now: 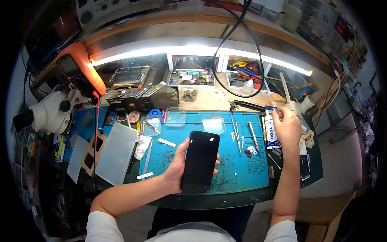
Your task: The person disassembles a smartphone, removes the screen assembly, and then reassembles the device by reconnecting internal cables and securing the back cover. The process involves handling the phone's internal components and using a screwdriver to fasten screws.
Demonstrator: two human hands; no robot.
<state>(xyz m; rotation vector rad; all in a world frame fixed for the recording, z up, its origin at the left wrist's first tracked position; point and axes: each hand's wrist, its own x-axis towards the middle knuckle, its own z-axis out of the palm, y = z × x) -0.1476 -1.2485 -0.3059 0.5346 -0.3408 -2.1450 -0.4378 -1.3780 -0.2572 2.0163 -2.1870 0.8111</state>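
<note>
My left hand (176, 169) is closed round a black smartphone (200, 161). The phone stands tilted above the blue work mat (161, 165), its dark screen facing up toward me with two small bright reflections near the top. To the right, my right hand (287, 126) has its fingertips pinched together at the upper end of a white and blue glue tube (272, 131). A black-handled tool (250, 105) ends close to those fingertips. The fingers hide what they grip, so I cannot make it out.
Tweezers (238, 137) and a screwdriver (254, 135) lie on the mat's right side. Clear plastic boxes (175, 117) line its back edge. Further left are a translucent case (117, 155), an orange multimeter (80, 70) and a white microscope (48, 111). A black cable (213, 60) loops overhead.
</note>
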